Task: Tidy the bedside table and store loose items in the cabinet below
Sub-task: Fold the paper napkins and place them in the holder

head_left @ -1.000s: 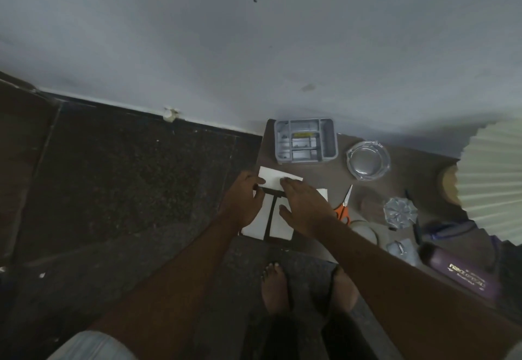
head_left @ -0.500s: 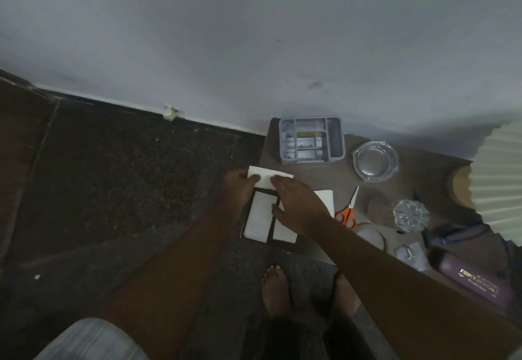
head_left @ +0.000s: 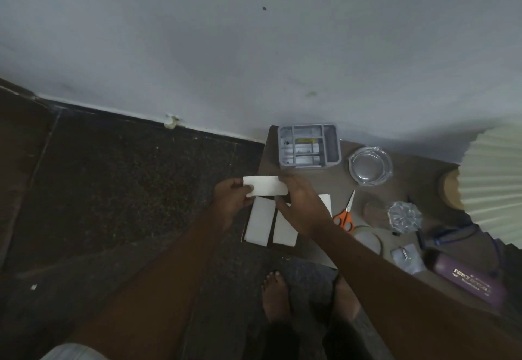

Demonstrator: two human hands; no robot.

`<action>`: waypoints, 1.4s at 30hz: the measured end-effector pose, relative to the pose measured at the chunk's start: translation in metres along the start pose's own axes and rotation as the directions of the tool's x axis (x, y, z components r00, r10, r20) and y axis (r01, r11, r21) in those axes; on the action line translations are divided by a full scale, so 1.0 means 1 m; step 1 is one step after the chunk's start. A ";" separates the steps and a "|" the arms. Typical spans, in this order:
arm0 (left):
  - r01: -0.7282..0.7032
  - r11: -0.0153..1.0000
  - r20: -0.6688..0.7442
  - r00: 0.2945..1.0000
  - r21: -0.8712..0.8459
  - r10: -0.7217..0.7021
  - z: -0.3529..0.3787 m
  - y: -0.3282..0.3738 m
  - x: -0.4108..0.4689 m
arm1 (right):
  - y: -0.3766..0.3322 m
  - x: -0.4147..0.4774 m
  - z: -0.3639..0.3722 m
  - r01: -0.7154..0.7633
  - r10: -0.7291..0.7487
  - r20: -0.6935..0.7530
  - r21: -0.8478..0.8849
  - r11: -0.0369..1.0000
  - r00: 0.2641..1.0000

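A white paper sheet (head_left: 265,185) is held lifted over the left end of the brown bedside table (head_left: 336,187). My left hand (head_left: 230,200) pinches its left edge and my right hand (head_left: 302,207) holds its right edge. Below it two more white sheets (head_left: 260,225) lie side by side at the table's front left corner, and another white sheet shows partly behind my right wrist. Orange-handled scissors (head_left: 344,217) lie just right of my right hand. The cabinet below is hidden.
A grey compartment organizer (head_left: 309,146) stands at the table's back left, with a glass ashtray (head_left: 370,165) beside it. A faceted glass piece (head_left: 404,216), a tape roll (head_left: 367,239), a purple bottle (head_left: 466,276) and a pleated lampshade (head_left: 494,179) crowd the right. My bare feet (head_left: 275,294) stand on the dark floor.
Both hands have lifted the top white sheet off the table and raised it towards the wall. The two sheets under it now lie uncovered.
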State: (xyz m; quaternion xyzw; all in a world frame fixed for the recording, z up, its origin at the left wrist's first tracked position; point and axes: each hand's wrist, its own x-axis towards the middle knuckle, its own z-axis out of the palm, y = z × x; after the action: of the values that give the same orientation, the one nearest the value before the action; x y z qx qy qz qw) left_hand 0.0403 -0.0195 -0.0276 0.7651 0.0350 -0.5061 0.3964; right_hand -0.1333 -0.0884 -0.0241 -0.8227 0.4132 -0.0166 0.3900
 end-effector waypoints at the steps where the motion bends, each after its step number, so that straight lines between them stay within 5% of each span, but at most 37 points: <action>1: 0.004 1.000 0.013 1.000 -0.021 -0.004 -0.002 0.000 -0.004 | -0.002 -0.001 -0.003 -0.025 0.025 -0.015 0.018 1.000 1.000; 8: 0.044 0.983 0.060 0.998 -0.181 -0.034 -0.007 -0.004 -0.036 | -0.015 -0.014 -0.024 -0.205 0.227 -0.050 0.272 0.940 0.973; 10: 0.053 0.977 0.089 0.995 -0.205 -0.035 -0.004 -0.004 -0.046 | -0.018 -0.018 -0.031 -0.289 0.335 -0.017 0.466 0.836 0.942; 13: 0.074 0.956 0.124 0.992 -0.285 -0.040 0.005 -0.002 -0.061 | -0.024 -0.024 -0.044 -0.416 0.438 0.174 0.724 0.550 0.882; 18: 0.068 0.951 0.138 0.990 -0.301 -0.028 0.023 0.006 -0.078 | -0.024 -0.029 -0.068 -0.376 0.490 0.135 0.819 0.434 0.861; 22: 0.024 0.968 0.159 0.987 -0.251 0.017 0.039 0.017 -0.086 | -0.014 -0.028 -0.094 -0.325 0.471 0.043 0.779 0.537 0.881; 30: -0.319 0.921 0.152 0.945 0.224 0.290 0.060 0.058 -0.085 | -0.004 0.000 -0.152 -0.135 0.237 -0.177 0.453 0.881 0.955; 42: -0.627 0.585 0.248 0.761 0.514 0.599 0.090 0.136 -0.065 | -0.022 0.054 -0.191 0.134 -0.127 -0.178 0.025 0.991 0.976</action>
State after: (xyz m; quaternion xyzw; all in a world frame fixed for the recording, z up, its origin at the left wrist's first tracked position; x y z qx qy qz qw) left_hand 0.0034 -0.1471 0.0871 0.7991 -0.3929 -0.3424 0.2997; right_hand -0.1502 -0.2377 0.1068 -0.8361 0.3907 -0.1223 0.3653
